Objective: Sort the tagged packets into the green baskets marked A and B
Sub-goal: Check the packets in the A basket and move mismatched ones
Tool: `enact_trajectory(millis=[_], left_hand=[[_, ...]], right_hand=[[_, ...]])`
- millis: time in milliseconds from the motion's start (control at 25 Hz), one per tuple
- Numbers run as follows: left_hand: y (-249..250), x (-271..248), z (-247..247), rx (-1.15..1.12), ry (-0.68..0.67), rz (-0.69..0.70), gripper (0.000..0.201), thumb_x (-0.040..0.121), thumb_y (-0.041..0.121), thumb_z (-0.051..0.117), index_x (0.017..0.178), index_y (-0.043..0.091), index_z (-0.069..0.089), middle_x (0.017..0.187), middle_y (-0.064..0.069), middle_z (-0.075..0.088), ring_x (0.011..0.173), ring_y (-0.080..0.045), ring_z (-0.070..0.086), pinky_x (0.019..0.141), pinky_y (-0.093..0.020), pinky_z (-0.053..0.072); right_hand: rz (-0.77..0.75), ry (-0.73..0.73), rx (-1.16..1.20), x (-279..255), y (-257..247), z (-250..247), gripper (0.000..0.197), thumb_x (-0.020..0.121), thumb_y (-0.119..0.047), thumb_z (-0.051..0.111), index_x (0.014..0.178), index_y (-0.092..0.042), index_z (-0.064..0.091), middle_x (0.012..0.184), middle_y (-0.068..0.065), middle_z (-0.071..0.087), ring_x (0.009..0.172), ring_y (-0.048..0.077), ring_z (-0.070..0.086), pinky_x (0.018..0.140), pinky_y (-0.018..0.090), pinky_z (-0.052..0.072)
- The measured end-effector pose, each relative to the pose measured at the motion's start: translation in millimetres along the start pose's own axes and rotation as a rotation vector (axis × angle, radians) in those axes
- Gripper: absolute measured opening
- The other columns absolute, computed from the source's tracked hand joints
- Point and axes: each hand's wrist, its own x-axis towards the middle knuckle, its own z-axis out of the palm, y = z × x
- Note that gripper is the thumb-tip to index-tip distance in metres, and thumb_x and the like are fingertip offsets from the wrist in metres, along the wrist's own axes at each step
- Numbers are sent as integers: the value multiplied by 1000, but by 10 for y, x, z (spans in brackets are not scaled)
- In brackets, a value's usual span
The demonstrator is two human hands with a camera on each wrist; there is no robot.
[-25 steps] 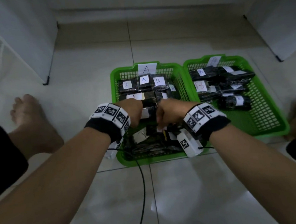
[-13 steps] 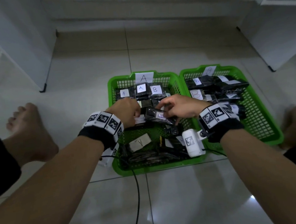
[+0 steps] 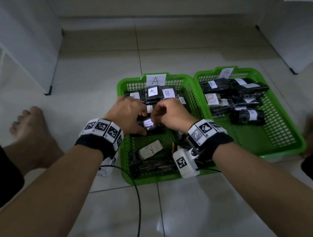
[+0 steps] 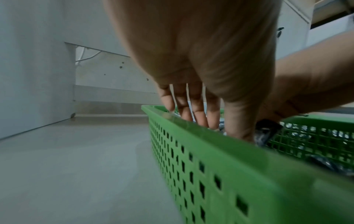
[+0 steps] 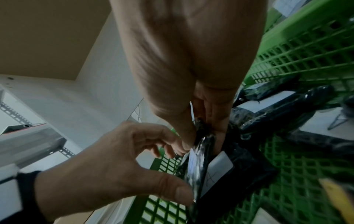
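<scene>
Green basket A (image 3: 126, 159) sits on the left and basket B (image 3: 286, 121) touches its right side; both hold black packets with white tags.

Left hand (image 3: 127, 117) and right hand (image 3: 170, 115) meet over the middle of basket A on one black packet (image 3: 152, 125). Left thumb presses its near edge, with the fingers curved over the far side. Right thumb and fingers pinch its top edge.

My read: the step is checking this packet's tag (image 3: 148, 122). The letter is blurred, so I can't tell which it is. To do it well, turn the tag face-up, keep fingers off the white patch, then let one hand release so the other can carry. If it reads B, lift over the shared rims, don't drag.

Views:
- head: shows the layout, including a B-tagged packet (image 3: 167, 93) at the back of basket A, which looks misplaced.
- left wrist: mostly palm and basket wall, contact hidden.
- right wrist: only view showing the pinch and the packet held edge-on.
</scene>
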Motion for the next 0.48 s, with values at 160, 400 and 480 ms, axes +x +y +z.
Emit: enact_trajectory(millis=[160, 400, 480], left_hand=[[90, 51, 44, 101, -28, 6, 49, 68, 53, 79, 105, 24, 68, 105, 4, 66, 100, -20, 62, 97, -36, 37], [144, 21, 117, 100, -54, -37, 39, 77, 41, 73, 105, 14, 66, 107, -7, 66, 99, -28, 64, 92, -37, 45], [146, 24, 127, 72, -55, -54, 36, 80, 39, 72, 103, 13, 63, 106, -10, 68, 97, -31, 66, 88, -39, 49]], right_hand=[[-7, -77, -149, 29, -95, -21, 18, 78, -8, 82, 93, -14, 76, 93, 0, 75, 84, 14, 68, 72, 23, 55], [89, -281, -436, -59, -202, -221, 14, 80, -10, 81, 93, -13, 78, 92, 5, 74, 78, 21, 71, 56, 24, 52], [96, -527, -536, -128, -240, -135, 25, 84, -19, 80, 107, -11, 76, 100, 7, 73, 78, 23, 70, 48, 24, 52]])
